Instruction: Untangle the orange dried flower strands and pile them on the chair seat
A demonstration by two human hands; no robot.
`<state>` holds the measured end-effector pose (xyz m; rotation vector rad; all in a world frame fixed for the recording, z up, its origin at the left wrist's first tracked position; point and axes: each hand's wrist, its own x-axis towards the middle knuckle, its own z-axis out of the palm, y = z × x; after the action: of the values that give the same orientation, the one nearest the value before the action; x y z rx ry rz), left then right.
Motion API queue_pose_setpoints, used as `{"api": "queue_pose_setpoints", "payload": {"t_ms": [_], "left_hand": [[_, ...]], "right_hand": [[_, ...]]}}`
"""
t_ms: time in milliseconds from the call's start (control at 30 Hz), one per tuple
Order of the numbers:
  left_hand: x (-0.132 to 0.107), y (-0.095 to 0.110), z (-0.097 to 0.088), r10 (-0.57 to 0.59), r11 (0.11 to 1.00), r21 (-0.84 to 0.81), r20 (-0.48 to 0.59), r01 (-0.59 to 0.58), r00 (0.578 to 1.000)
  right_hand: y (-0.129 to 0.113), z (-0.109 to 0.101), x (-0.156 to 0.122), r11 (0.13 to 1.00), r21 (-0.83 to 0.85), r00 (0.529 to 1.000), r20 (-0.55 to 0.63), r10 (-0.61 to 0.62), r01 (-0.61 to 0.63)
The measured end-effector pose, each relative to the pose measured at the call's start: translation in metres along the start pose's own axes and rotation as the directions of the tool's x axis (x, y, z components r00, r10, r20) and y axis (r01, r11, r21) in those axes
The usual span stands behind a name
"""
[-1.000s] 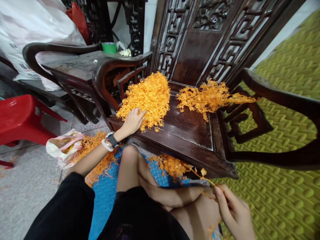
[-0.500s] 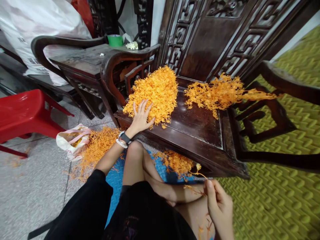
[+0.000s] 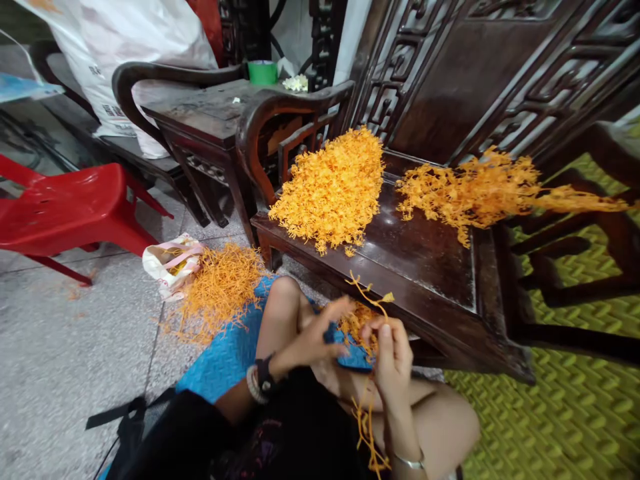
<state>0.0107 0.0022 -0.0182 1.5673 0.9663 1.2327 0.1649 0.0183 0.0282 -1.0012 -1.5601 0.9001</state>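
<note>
My right hand (image 3: 393, 353) is closed on an orange plastic sprig (image 3: 367, 293) that sticks up above my fingers and trails down past my wrist. My left hand (image 3: 315, 333) is blurred by motion beside it, with its fingers reaching toward the sprig. Both hands hover over my lap in front of the dark carved wooden chair (image 3: 435, 267). On the chair seat lie two heaps: a dense pile of small orange flowers (image 3: 333, 190) on the left and a looser pile of orange sprigs (image 3: 470, 190) on the right.
Bare orange stems (image 3: 220, 290) are heaped on the floor next to a small pink-and-white bag (image 3: 167, 260). A red plastic stool (image 3: 75, 207) stands at left. A dark side table (image 3: 210, 113) carries a green tape roll (image 3: 263, 71). Green foam matting (image 3: 565, 413) covers the right floor.
My left hand has left the flower pile on the seat and come down to my lap. My right hand has risen with the sprig to meet it. The view has tilted downward.
</note>
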Motion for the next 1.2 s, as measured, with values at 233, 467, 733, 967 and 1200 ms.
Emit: {"api": "queue_pose_setpoints", "payload": {"t_ms": [233, 467, 733, 967, 1200], "left_hand": [[-0.054, -0.030, -0.028, -0.416, 0.881, 0.063, -0.367, 0.468, 0.832], [-0.085, -0.010, -0.198, -0.211, 0.492, 0.261, -0.890, 0.831, 0.405], [-0.073, -0.084, -0.220, -0.323, 0.198, 0.138, -0.926, 0.970, 0.198], [-0.098, -0.087, -0.175, -0.178, 0.249, 0.102, -0.973, 0.963, 0.148], [-0.093, -0.053, -0.114, 0.043, 0.552, 0.362, -0.912, 0.751, 0.408]], "right_hand": [[0.014, 0.032, 0.007, 0.998, -0.036, 0.937, 0.344, 0.056, -0.046], [0.117, -0.011, -0.018, 0.896, -0.419, 0.849, 0.411, 0.332, -0.148], [0.181, -0.045, -0.027, 0.703, -0.695, 0.865, 0.249, 0.435, -0.154], [0.199, -0.055, -0.012, 0.649, -0.746, 0.889, 0.184, 0.418, -0.151], [0.213, -0.057, -0.018, 0.543, -0.820, 0.938, 0.021, 0.346, -0.182]]}}
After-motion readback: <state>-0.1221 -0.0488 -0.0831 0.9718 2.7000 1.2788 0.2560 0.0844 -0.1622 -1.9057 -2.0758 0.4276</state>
